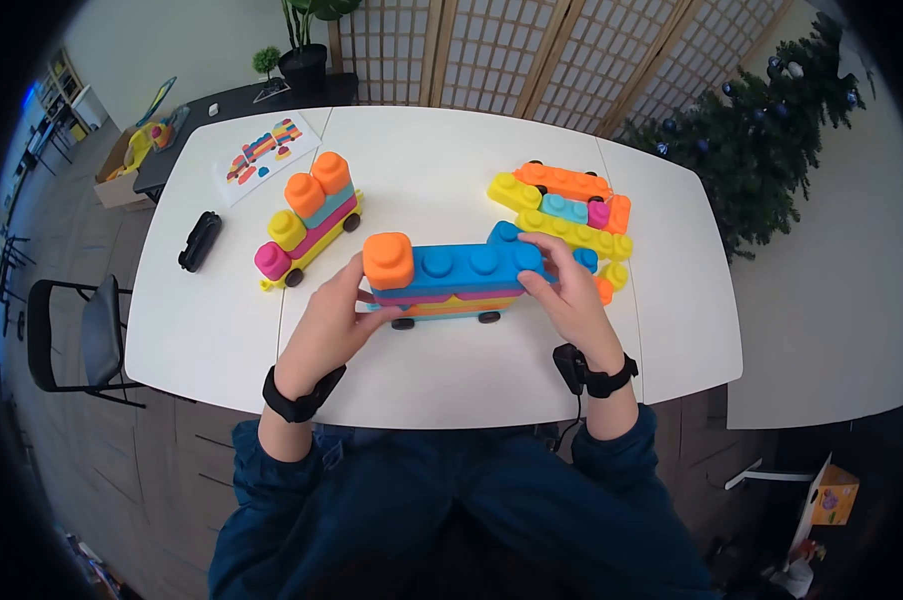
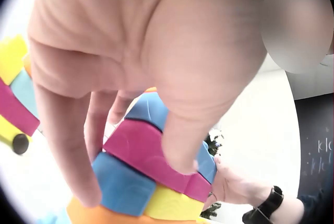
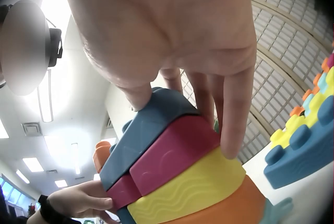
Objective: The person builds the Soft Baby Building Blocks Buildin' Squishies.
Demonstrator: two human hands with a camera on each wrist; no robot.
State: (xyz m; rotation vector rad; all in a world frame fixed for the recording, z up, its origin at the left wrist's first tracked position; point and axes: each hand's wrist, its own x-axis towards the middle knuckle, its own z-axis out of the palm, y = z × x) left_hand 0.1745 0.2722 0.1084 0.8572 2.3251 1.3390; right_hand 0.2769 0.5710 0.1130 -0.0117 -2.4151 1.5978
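A layered block stack on black wheels stands at mid-table, its long blue top block (image 1: pixel 461 268) carrying an orange block (image 1: pixel 387 262) at the left end. My left hand (image 1: pixel 323 328) grips that left end, thumb on the near side. At the right end my right hand (image 1: pixel 577 308) holds the stack, its thumb on the blue block. In the left wrist view, the left hand (image 2: pixel 141 41) spreads its fingers and thumb over magenta (image 2: pixel 146 153) and blue layers. The right wrist view has the right hand (image 3: pixel 172 31) gripping above magenta (image 3: pixel 175 145), yellow (image 3: pixel 188 190) and orange layers.
A wheeled block build (image 1: pixel 316 235) stands to the left, near a black case (image 1: pixel 201 241) and a printed picture sheet (image 1: pixel 243 180). More joined blocks (image 1: pixel 571 232) lie at the back right, beside the right hand. The white table's (image 1: pixel 431 385) near edge borders the person's lap.
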